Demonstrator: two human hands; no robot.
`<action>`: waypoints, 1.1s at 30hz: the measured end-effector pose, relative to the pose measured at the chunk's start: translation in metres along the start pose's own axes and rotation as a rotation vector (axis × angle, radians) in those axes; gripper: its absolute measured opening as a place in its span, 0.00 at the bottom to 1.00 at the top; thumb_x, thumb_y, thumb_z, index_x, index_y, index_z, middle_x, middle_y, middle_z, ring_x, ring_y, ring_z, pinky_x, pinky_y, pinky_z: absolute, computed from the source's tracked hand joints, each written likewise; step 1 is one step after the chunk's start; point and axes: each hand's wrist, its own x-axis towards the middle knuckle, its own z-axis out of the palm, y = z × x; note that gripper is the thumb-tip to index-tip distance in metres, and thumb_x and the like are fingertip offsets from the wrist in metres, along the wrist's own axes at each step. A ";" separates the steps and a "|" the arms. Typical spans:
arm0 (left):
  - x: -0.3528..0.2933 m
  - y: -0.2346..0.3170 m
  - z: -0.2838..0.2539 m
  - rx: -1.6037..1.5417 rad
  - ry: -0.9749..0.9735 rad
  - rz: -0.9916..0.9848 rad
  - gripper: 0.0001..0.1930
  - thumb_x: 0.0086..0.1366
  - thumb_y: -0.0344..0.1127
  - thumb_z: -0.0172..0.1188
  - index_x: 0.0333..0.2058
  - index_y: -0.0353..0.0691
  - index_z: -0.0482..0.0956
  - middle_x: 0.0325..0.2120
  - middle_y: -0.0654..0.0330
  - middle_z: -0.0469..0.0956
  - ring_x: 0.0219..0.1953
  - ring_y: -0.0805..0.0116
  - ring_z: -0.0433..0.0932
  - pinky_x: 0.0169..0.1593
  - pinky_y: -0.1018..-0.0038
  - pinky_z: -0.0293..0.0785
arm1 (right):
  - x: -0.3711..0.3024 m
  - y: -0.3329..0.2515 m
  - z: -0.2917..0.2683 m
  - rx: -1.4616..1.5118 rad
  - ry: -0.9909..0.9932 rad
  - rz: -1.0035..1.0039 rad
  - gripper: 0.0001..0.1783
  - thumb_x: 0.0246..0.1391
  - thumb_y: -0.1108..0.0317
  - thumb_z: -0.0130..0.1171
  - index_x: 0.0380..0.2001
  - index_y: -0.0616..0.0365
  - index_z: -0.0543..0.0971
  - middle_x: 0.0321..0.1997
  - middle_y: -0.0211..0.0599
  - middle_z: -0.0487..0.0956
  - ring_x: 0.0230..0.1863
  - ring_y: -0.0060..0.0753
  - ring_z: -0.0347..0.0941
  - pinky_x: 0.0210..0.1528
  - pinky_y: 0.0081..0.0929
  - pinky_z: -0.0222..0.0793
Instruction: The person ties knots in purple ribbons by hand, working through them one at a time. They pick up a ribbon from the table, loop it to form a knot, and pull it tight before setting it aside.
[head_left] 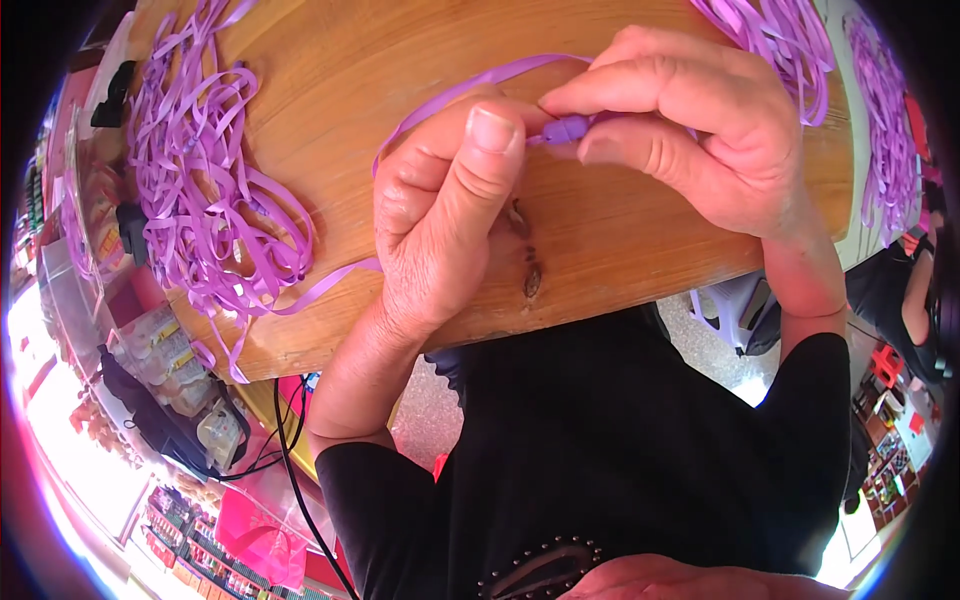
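Above the wooden table [600, 235] my two hands meet at a small purple plastic clasp [566, 129] on a purple lanyard [460, 92]. My left hand [440, 200] is closed, its thumb up, gripping the cord end at the clasp's left side. The thumb and fingers of my right hand [710, 130] pinch round the clasp's right end. Between the hands the lanyard's flat strap loops along the far side. Another stretch of strap [330, 285] runs from under my left hand to a tangled heap of purple lanyards [205, 170] at the left.
More purple lanyards [785, 50] lie at the far right of the table, and a further bundle [885, 130] hangs beyond it. Black cables [285, 440] drop near the left front edge. A purple-grey plastic stool [730, 310] stands below, and a person [905, 300] is at the right.
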 end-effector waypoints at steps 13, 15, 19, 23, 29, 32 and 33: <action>0.012 0.015 -0.009 0.589 0.147 0.329 0.09 0.66 0.33 0.53 0.37 0.33 0.78 0.24 0.65 0.70 0.27 0.78 0.65 0.35 0.82 0.62 | 0.000 -0.006 -0.010 0.038 0.128 0.074 0.09 0.46 0.79 0.61 0.35 0.65 0.80 0.27 0.37 0.78 0.29 0.27 0.74 0.29 0.18 0.66; 0.013 0.017 -0.010 0.611 0.181 0.340 0.08 0.65 0.31 0.54 0.37 0.34 0.78 0.25 0.64 0.70 0.28 0.77 0.66 0.36 0.82 0.63 | -0.001 -0.007 -0.012 0.018 0.126 0.056 0.10 0.46 0.80 0.61 0.35 0.65 0.80 0.27 0.37 0.78 0.28 0.25 0.74 0.29 0.17 0.66; 0.017 0.020 -0.010 0.868 0.244 0.565 0.07 0.60 0.27 0.58 0.37 0.34 0.78 0.28 0.63 0.72 0.31 0.75 0.68 0.39 0.79 0.66 | -0.006 -0.012 -0.016 0.136 0.156 0.135 0.10 0.48 0.80 0.60 0.37 0.66 0.79 0.28 0.35 0.78 0.28 0.21 0.72 0.30 0.15 0.65; 0.022 0.020 -0.023 0.948 0.317 0.741 0.09 0.58 0.27 0.60 0.39 0.33 0.77 0.29 0.62 0.73 0.32 0.74 0.69 0.39 0.79 0.67 | -0.011 -0.028 -0.033 0.209 0.211 0.214 0.09 0.51 0.80 0.57 0.37 0.67 0.79 0.31 0.35 0.77 0.28 0.19 0.72 0.30 0.14 0.66; 0.022 0.021 -0.019 0.444 0.376 0.445 0.06 0.61 0.26 0.57 0.38 0.34 0.77 0.29 0.68 0.71 0.32 0.81 0.67 0.39 0.84 0.64 | -0.066 -0.060 -0.147 0.108 0.555 0.100 0.14 0.58 0.77 0.49 0.47 0.72 0.73 0.35 0.38 0.75 0.35 0.23 0.68 0.41 0.18 0.64; 0.019 0.019 -0.023 0.452 0.312 0.354 0.05 0.63 0.26 0.56 0.37 0.34 0.77 0.27 0.69 0.71 0.33 0.83 0.66 0.38 0.85 0.63 | -0.080 -0.077 -0.194 0.073 0.869 0.119 0.14 0.59 0.77 0.48 0.46 0.74 0.72 0.37 0.40 0.74 0.39 0.26 0.66 0.47 0.21 0.62; 0.019 0.019 -0.023 0.446 0.306 0.365 0.05 0.63 0.26 0.56 0.37 0.34 0.77 0.27 0.69 0.71 0.33 0.83 0.66 0.38 0.85 0.63 | -0.081 -0.081 -0.208 0.063 0.870 0.110 0.14 0.59 0.77 0.48 0.46 0.74 0.72 0.37 0.40 0.74 0.39 0.26 0.66 0.47 0.21 0.62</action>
